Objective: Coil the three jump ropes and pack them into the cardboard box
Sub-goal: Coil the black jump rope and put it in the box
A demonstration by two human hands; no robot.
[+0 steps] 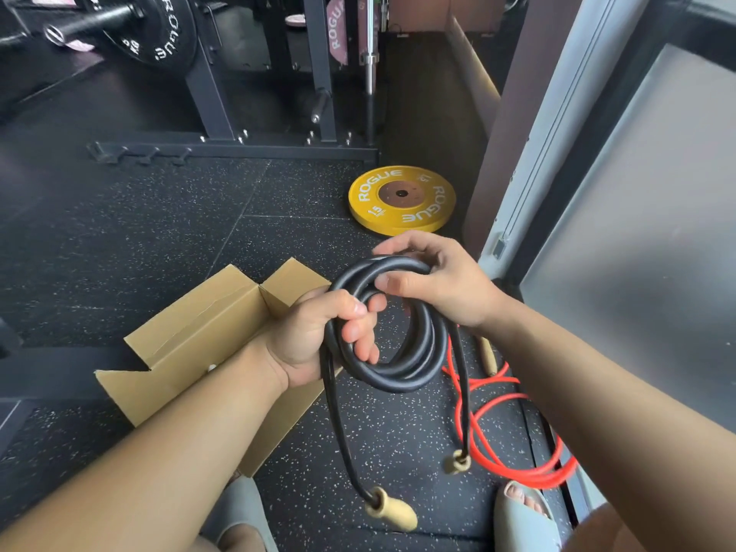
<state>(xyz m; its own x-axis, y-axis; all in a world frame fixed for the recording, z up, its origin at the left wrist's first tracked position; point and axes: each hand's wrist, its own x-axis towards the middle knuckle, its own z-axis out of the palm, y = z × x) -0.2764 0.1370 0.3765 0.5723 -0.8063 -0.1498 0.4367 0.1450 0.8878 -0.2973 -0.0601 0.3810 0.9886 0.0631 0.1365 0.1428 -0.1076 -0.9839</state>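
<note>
Both the left hand and right hand grip the coiled black rope (handles dangling below).

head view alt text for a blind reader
A person's left hand and right hand grip a thick black jump rope wound into a coil, its two wooden handles dangling. On the speckled black floor lie an open brown cardboard box, a loose red jump rope and a yellow weight plate.

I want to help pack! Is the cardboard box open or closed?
Open: the cardboard box has its top flaps folded outward, so the inside shows.
</note>
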